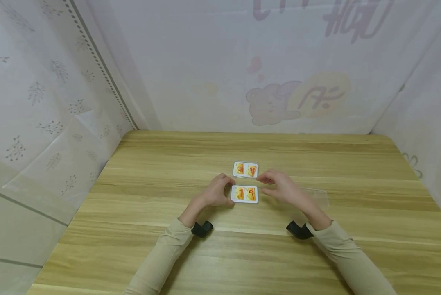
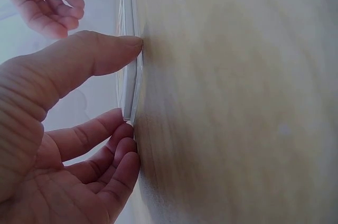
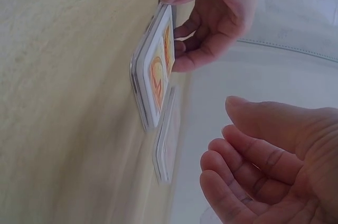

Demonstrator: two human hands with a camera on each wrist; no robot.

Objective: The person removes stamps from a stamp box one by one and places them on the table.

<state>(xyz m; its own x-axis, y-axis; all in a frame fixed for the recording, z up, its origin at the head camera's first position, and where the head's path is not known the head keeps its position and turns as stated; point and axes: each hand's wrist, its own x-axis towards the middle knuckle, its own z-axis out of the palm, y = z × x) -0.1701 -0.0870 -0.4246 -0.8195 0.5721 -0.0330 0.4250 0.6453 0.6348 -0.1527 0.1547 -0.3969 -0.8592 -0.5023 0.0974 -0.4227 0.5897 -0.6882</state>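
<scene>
A flat white card with two orange-yellow pictures (image 1: 245,194), set on a clear plastic layer, lies near the middle of the table. My left hand (image 1: 215,191) holds its left end, thumb on the near edge and index finger at the far left corner. In the left wrist view the clear layer (image 2: 135,71) shows under the white slab. My right hand (image 1: 281,187) is just right of the card, fingers loosely bent with nothing in them. Beyond it lies a similar picture card (image 1: 245,169) in a clear case, its right corner near my right fingertips.
A clear plastic cover (image 1: 326,199) lies on the wooden table (image 1: 168,164), partly behind my right forearm. Black wrist mounts (image 1: 202,229) sit at both cuffs. Printed fabric (image 1: 191,61) walls off the table's back and sides.
</scene>
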